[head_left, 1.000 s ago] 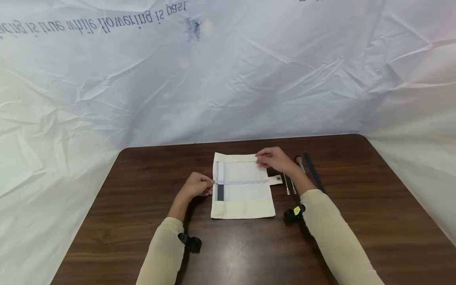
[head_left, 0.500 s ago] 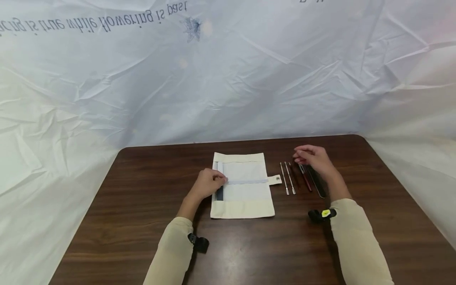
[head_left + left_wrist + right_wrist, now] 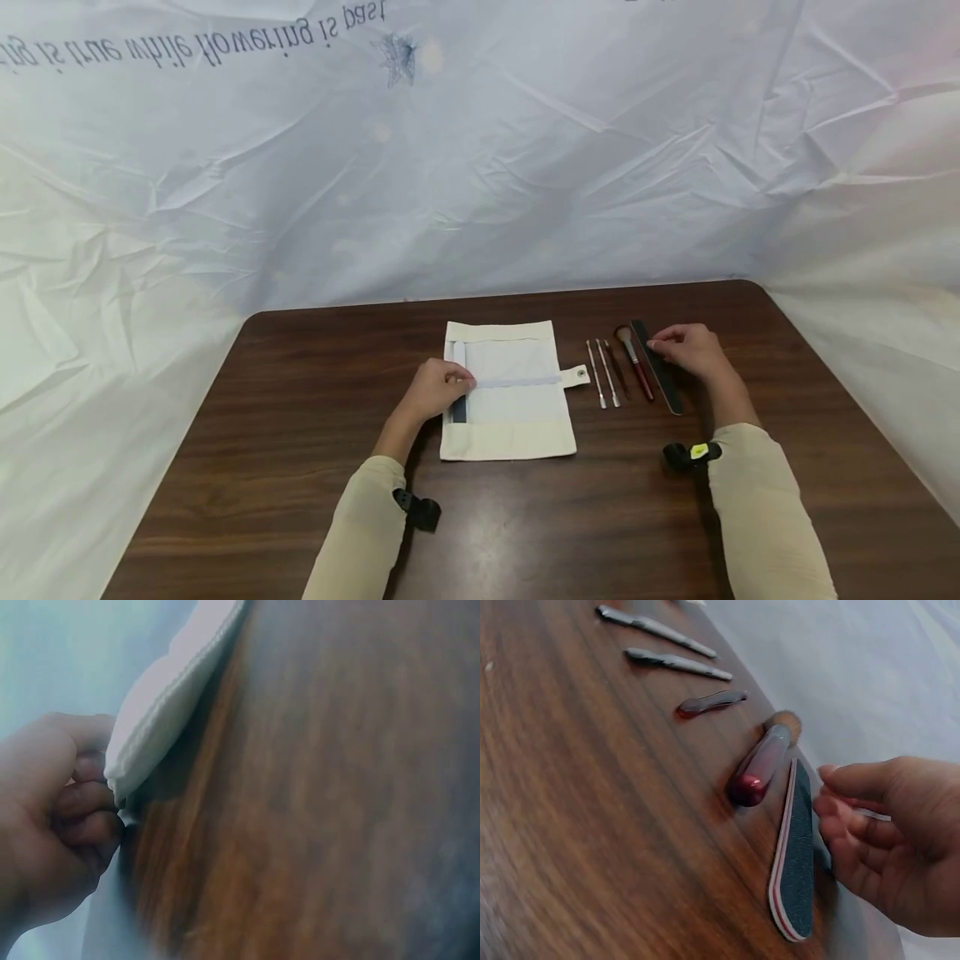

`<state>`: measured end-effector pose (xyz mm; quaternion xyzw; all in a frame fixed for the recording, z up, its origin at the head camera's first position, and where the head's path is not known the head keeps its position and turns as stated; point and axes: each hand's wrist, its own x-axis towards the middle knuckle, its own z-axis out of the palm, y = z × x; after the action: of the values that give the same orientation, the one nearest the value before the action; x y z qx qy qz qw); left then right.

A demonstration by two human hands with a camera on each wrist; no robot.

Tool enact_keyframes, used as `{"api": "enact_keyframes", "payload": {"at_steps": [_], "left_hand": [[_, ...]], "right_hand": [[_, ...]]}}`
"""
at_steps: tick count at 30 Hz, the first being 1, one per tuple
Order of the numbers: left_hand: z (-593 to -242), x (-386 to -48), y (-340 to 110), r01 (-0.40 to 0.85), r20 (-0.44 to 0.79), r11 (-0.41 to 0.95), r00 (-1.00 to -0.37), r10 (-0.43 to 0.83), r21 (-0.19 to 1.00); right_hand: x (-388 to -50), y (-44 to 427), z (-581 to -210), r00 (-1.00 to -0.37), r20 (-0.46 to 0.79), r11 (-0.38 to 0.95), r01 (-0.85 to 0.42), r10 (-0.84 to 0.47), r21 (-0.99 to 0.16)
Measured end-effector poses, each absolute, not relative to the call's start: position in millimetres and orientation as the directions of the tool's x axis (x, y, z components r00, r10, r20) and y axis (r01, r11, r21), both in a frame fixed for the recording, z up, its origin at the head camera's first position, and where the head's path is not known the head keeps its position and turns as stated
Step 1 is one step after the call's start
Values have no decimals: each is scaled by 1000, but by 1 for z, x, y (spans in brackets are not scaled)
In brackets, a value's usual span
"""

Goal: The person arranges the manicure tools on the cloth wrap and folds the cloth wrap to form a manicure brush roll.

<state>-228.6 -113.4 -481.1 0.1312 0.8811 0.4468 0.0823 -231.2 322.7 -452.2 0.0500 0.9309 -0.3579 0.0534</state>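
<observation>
A cream fabric pouch (image 3: pixel 517 442) with a pale band across its middle lies unfolded on the table. My left hand (image 3: pixel 431 390) is over its left part, thumb and index tip together at the band; in the left wrist view the other fingers of that hand (image 3: pixel 67 802) curl by the pouch edge (image 3: pixel 161 697). A strip (image 3: pixel 459 410), light above and dark below, lies in the pouch, partly covered by the hand. My right hand (image 3: pixel 693 350) is at the upper part of a dark nail file (image 3: pixel 663 379), its fingers bent and not closed round the file (image 3: pixel 795 855).
Left of the file lie a brush with a red handle (image 3: pixel 641 379), a thin dark red tool (image 3: pixel 617 371) and two slim metal tools (image 3: pixel 597 375) (image 3: pixel 608 375). The pouch's snap tab (image 3: pixel 576 376) points towards them. A white sheet (image 3: pixel 480 167) hangs behind the brown table (image 3: pixel 300 467).
My right hand has left the pouch's upper right corner and moved right to the nail file. My left hand has shifted right from the pouch's left edge onto its band.
</observation>
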Motion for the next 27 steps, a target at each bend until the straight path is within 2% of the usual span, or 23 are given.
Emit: {"api": "enact_keyframes", "payload": {"at_steps": [5, 9, 19, 27], "left_hand": [[-483, -229, -113, 139, -35, 556, -956, 291, 819], [-481, -228, -113, 133, -40, 564, -958, 284, 815], [-479, -228, -113, 115, -60, 571, -959, 278, 813], [-480, -228, -112, 115, -57, 566, -959, 277, 816]], "right_hand": [[-231, 322, -448, -973, -213, 814, 198, 94, -545], [-233, 318, -442, -961, -255, 832, 225, 104, -507], [-233, 314, -442, -959, -259, 821, 240, 117, -518], [-231, 310, -444, -957, -260, 775, 261, 129, -576]]}}
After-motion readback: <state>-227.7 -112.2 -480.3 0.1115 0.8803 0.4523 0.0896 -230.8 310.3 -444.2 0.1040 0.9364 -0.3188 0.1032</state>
